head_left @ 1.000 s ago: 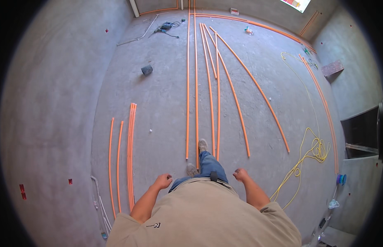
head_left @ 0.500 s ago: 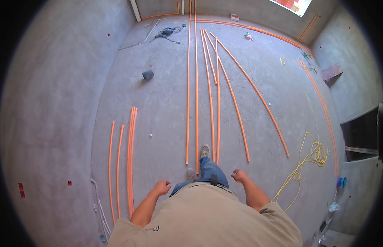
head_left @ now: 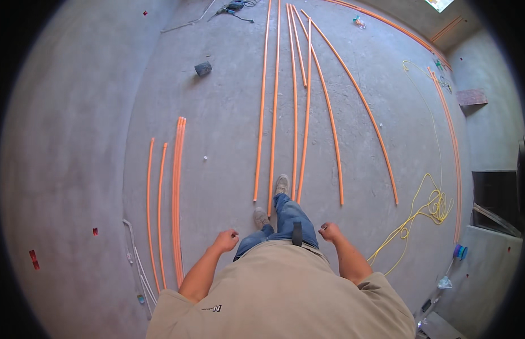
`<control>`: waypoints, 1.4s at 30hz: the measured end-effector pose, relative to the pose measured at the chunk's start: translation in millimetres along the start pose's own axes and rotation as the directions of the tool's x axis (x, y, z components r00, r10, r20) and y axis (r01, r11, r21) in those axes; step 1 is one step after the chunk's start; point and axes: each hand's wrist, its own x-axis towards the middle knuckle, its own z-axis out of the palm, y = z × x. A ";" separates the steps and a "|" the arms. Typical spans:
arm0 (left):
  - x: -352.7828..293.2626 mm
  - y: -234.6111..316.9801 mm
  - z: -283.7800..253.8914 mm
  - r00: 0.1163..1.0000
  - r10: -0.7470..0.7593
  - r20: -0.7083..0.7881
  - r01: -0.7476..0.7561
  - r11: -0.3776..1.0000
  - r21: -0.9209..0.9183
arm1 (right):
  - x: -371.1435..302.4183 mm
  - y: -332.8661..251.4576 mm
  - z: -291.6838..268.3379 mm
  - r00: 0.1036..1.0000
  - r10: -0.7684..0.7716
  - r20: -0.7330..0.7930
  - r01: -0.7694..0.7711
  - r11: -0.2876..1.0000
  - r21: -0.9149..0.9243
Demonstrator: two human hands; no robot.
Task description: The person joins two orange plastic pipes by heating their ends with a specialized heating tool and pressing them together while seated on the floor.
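Note:
My left hand hangs beside my left thigh with its fingers curled in, and nothing shows in it. On the other side my right hand hangs the same way, loosely closed, with nothing visible in it. Neither hand touches anything. Long orange pipes lie on the floor ahead, some spread like a fan. My left shoe and right shoe stand among their near ends. To my left lies a close bundle of orange pipes, with two single ones beside it.
A dark bucket-like object lies ahead left; beyond it is a corded power tool. Yellow cable is tangled at the right, near orange pipes along the wall. Grey-white conduits lie by the left wall. A dark opening breaks the right wall.
My view has tilted down and moved forward, so the floor pipes sit higher and the far wall has mostly left the picture. My left shoe has come forward. Both hands remain low and closed.

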 end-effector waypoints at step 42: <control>167.1 130.9 -210.0 0.975 -0.085 -0.207 0.063 0.992 -0.110 | 205.6 -78.4 -221.9 0.999 -0.036 -0.026 0.035 0.999 -0.033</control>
